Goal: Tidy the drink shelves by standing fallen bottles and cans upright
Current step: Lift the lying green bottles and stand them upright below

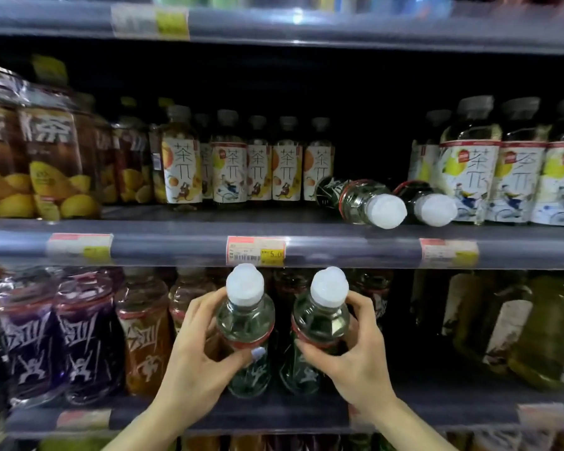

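Two clear green bottles with white caps stand upright on the lower shelf (pixel 274 415). My left hand (pixel 196 353) grips the left bottle (pixel 246 320) around its shoulder. My right hand (pixel 355 353) grips the right bottle (pixel 321 317) the same way. On the middle shelf (pixel 176 247) two more white-capped bottles lie on their sides, caps pointing toward me: one (pixel 362 200) in the gap and another (pixel 427 205) just to its right, touching the upright tea bottles.
Upright tea bottles (pixel 228 170) fill the middle shelf's centre, more tea bottles (pixel 515 177) stand at the right, lemon tea packs (pixel 46 164) at the left. Purple and orange bottles (pixel 79 336) stand left of my hands, yellow-green bottles (pixel 541 327) to the right. Price tags (pixel 256 250) line the shelf edges.
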Demonstrator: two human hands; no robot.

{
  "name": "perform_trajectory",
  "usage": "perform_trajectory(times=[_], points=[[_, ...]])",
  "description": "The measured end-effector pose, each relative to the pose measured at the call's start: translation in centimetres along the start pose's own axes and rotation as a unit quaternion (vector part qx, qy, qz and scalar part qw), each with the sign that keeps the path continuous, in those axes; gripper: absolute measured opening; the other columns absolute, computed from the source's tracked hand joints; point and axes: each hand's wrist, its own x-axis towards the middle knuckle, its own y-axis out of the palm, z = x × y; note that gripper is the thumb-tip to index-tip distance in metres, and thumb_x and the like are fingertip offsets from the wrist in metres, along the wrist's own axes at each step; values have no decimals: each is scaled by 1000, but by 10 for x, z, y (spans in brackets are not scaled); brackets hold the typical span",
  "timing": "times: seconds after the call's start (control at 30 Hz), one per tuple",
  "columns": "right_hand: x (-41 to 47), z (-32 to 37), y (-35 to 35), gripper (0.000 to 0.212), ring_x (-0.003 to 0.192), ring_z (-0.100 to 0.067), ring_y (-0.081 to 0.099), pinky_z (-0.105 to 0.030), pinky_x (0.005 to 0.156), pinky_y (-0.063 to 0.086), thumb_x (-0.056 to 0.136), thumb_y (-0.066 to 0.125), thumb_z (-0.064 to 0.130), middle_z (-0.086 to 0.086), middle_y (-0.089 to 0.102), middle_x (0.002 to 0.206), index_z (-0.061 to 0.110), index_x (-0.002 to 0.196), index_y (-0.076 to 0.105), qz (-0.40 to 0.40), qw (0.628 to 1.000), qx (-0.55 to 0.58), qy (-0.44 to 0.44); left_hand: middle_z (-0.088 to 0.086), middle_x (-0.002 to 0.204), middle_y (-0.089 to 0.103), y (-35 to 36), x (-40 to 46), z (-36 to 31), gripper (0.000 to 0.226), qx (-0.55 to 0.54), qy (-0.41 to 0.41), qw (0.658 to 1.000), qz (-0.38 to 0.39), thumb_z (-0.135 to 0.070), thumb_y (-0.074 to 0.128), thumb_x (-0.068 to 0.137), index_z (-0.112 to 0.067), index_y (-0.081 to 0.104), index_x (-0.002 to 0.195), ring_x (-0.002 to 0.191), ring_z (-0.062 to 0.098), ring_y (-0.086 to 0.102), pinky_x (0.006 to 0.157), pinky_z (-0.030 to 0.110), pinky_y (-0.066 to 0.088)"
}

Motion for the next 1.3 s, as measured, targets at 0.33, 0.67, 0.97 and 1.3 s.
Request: perform_trajectory(times=[0.33,0.67,0.97,1.3], points=[[14,-27,6,69,96,-11,68,-17,77,52,56,89,33,11,67,108,42,112,49,47,999,9,15,-35,126,43,16,4,15,87,92,-33,995,19,-27,80,69,-59,29,130,123,-9,40,95,10,36],[18,-25,-19,73,96,-8,67,-19,81,52,53,88,34,15,68,106,43,116,53,59,996,-59,-40,-28,134,38,11,-2,7,88,162,22,985,50,-33,78,70,-47,28,140,128,-5,37,99,3,27],[49,-26,-30,58,97,7,61,-4,80,41,54,88,34,18,68,103,37,106,62,115,983,-142,-29,-46,127,30,18,25,-5,74,172,-42,979,101,-59,64,67,-69,18,124,121,-21,30,98,1,25],[51,-36,11,58,110,3,51,-6,92,37,60,86,40,10,56,117,32,112,60,-5,996,-84,7,-20,119,50,19,32,3,74,197,-82,977,20,-25,76,76,-34,31,133,113,-1,48,93,18,37]])
